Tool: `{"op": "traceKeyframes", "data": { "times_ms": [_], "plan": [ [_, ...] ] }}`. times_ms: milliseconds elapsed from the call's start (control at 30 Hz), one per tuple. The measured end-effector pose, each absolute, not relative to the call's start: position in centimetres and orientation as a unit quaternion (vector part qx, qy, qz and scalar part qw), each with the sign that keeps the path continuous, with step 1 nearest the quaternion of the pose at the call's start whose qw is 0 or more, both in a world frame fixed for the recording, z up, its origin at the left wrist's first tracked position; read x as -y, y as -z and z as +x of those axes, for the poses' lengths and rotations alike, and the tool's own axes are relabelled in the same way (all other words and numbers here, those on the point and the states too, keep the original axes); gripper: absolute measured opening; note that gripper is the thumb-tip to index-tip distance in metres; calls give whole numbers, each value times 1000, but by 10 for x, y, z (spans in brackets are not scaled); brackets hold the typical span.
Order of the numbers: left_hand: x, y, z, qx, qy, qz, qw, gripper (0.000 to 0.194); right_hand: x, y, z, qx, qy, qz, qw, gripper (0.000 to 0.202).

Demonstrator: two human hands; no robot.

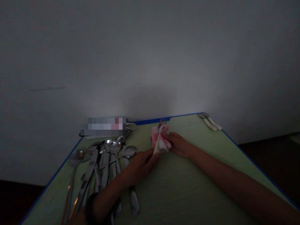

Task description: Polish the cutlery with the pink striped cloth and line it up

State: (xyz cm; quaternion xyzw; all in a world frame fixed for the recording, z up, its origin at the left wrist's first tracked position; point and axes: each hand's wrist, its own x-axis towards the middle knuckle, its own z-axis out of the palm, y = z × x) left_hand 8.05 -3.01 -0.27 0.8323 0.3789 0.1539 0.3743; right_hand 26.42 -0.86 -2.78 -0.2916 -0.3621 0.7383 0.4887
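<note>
A fork (162,122) points away from me over the middle of the table, its tines sticking out above a pink and white cloth (165,145). My right hand (176,142) is closed on the cloth, pressing it around the fork from the right. From the lower left, my left hand (143,163) grips the near end of the fork, where a pale handle shows beside the cloth. Most of that handle is hidden by fingers and cloth. A dark band circles my left wrist.
Several spoons (115,147) and knives (106,168) lie heaped on the left, partly under my left forearm. A long ladle-like spoon (75,158) lies at their outer side. Two white-handled utensils (209,122) rest at the far right corner. The blue-edged green table (187,193) meets a wall.
</note>
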Motion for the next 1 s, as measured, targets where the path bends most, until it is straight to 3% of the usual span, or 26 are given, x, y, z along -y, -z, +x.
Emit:
{"op": "traceKeyframes", "data": {
  "times_ms": [200,467,667,800,1000],
  "plan": [
    [33,4,79,-353,-105,877,308,32,3,29,265,316,-711,-331,535,20],
    [36,-2,77,-379,-134,812,423,43,3,29,262,307,-680,-319,584,20],
    [29,7,81,-410,-317,675,525,28,0,34,263,317,-672,-325,586,24],
    [26,6,83,-423,-397,621,528,37,3,32,261,335,-679,-313,574,23],
    [26,0,84,-431,-422,594,532,33,2,21,258,235,-632,-266,688,20]
  ]
}}
